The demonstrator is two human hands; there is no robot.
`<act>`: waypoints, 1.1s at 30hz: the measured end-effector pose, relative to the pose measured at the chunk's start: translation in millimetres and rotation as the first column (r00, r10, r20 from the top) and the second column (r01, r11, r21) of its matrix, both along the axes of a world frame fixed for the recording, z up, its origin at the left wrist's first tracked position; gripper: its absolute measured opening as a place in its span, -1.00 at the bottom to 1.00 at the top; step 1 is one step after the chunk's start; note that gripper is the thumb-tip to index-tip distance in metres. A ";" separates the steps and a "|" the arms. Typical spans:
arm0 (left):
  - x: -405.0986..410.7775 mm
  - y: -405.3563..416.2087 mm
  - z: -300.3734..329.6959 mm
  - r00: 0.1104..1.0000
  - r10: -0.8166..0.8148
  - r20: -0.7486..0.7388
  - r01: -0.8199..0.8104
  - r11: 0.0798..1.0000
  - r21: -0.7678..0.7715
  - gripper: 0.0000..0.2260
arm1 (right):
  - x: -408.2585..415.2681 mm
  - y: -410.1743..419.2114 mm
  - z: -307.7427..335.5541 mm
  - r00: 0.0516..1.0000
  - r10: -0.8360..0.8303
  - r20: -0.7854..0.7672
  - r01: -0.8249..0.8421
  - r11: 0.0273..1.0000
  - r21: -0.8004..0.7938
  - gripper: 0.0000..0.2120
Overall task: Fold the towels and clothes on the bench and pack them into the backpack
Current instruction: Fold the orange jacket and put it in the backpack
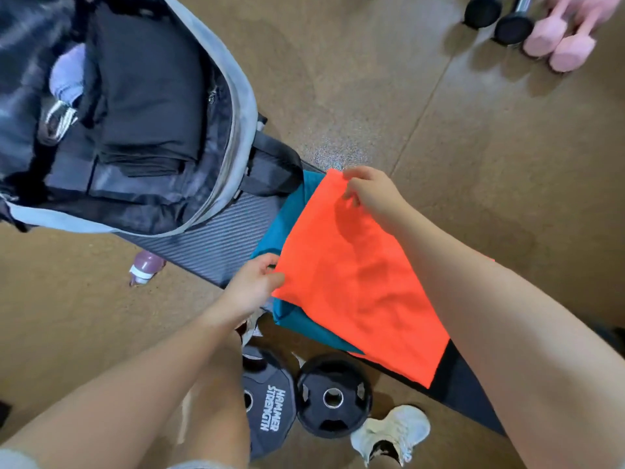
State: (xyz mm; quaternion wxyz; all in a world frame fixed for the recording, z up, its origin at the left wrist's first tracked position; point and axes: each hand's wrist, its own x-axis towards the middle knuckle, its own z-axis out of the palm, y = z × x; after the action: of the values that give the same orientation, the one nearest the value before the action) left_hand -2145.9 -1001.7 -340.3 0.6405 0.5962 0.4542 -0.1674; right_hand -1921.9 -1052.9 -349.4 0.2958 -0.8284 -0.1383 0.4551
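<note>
An orange cloth (358,286) lies spread over a teal cloth (284,214) on the dark ribbed bench (209,245). My right hand (368,191) pinches the orange cloth's far corner. My left hand (253,282) pinches its near-left corner. The grey backpack (236,106) stands open at the bench's far left end. Inside it lie folded black clothes (145,96) and a pale lilac item (67,76).
Two black weight plates (333,396) lie on the brown floor below the bench, next to my white shoe (392,431). A pink-capped bottle (145,265) lies left of the bench. Pink dumbbells (558,38) and black dumbbells (497,15) sit at the top right.
</note>
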 end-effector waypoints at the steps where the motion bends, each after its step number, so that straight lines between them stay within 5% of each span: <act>1: 3.1 -0.6 -5.2 0.999 0.027 -0.027 -0.027 1.000 0.008 -0.82 | 0.0 -0.5 -5.3 0.996 0.053 0.070 -0.050 0.998 -0.043 -0.64; 5: 15.6 -9.4 -22.4 0.986 -0.110 -0.123 0.141 0.948 0.286 -0.81 | -3.1 -7.4 -21.3 0.937 0.207 0.283 -0.165 0.972 -0.165 -0.73; 11: -7.7 -7.3 -18.8 0.980 -0.197 -0.013 0.196 0.962 0.190 -0.97 | -9.1 -5.1 -25.7 0.929 0.090 0.360 -0.069 0.995 -0.070 -0.89; 14: -17.7 -8.2 -20.2 0.972 -0.177 -0.156 0.215 0.935 0.281 -0.81 | -22.0 -15.2 -27.9 0.920 0.092 0.380 -0.067 0.995 -0.077 -0.81; 16: -18.0 -17.6 -19.6 0.953 -0.220 -0.210 0.301 0.780 0.549 -0.61 | -31.2 -27.5 -21.0 0.905 0.066 0.421 -0.064 0.998 -0.019 -0.68; 18: -13.0 -34.6 -24.0 0.888 -0.420 -0.188 0.395 0.486 0.779 -0.47 | -43.3 -47.6 -15.8 0.800 0.198 0.567 -0.263 0.964 0.034 -0.59; 20: -4.1 -51.5 -33.9 0.771 -0.612 -0.177 0.432 0.298 0.851 -0.45 | -59.2 -72.5 -22.5 0.571 0.430 0.699 -0.562 0.826 -0.050 -0.52; 22: 2.2 -62.5 -47.6 0.714 -0.668 -0.211 0.507 0.286 0.813 -0.40 | -73.3 -95.2 -37.1 0.361 0.609 0.706 -0.730 0.656 -0.191 -0.48; 25: 0.7 -65.5 -67.5 0.685 -0.649 -0.331 0.613 0.268 0.743 -0.20 | -71.0 -110.9 -59.6 0.242 0.724 0.645 -0.767 0.551 -0.330 -0.45; 29: -2.7 -63.3 -74.3 0.679 -0.630 -0.377 0.612 0.201 0.765 -0.02 | -34.9 -99.0 -68.6 0.308 0.736 0.602 -0.671 0.617 -0.411 -0.40; 33: -1.2 -64.0 -71.8 0.676 -0.619 -0.399 0.614 0.174 0.770 0.10 | -4.2 -97.1 -59.5 0.522 0.683 0.510 -0.527 0.729 -0.437 -0.40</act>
State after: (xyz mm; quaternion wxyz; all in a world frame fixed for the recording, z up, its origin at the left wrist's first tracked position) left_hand -2147.1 -1065.6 -412.1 0.1258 0.9609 0.1905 -0.1568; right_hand -1926.1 -1150.0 -408.9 -0.0454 -0.8572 -0.4583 0.2302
